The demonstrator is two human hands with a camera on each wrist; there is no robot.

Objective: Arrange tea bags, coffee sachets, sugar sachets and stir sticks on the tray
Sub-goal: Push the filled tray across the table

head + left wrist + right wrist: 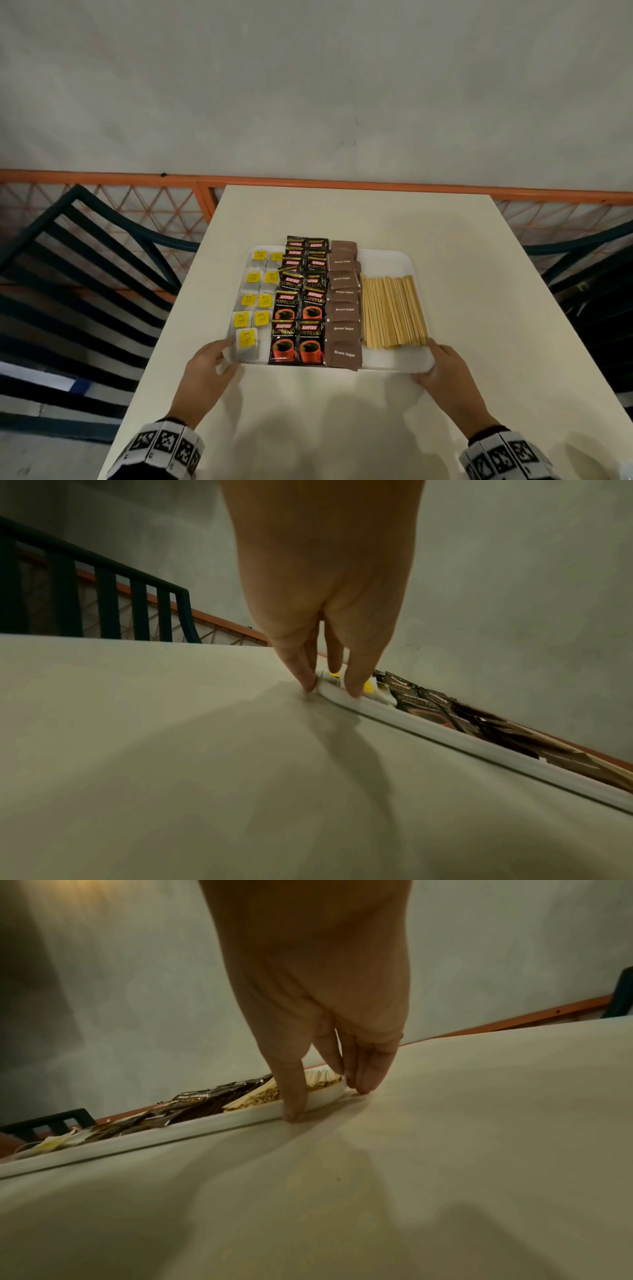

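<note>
Tray (387,263) near corners half hidden by left hand (205,368) and right hand (445,371), straight fingers pressing rim

A white table (342,428) carries one white tray (387,263), lying flat near its middle.

A café-like seating corner: a white table (359,219) between dark green slatted chairs (85,246), an orange mesh railing (102,176), a bare grey wall (308,85).
</note>
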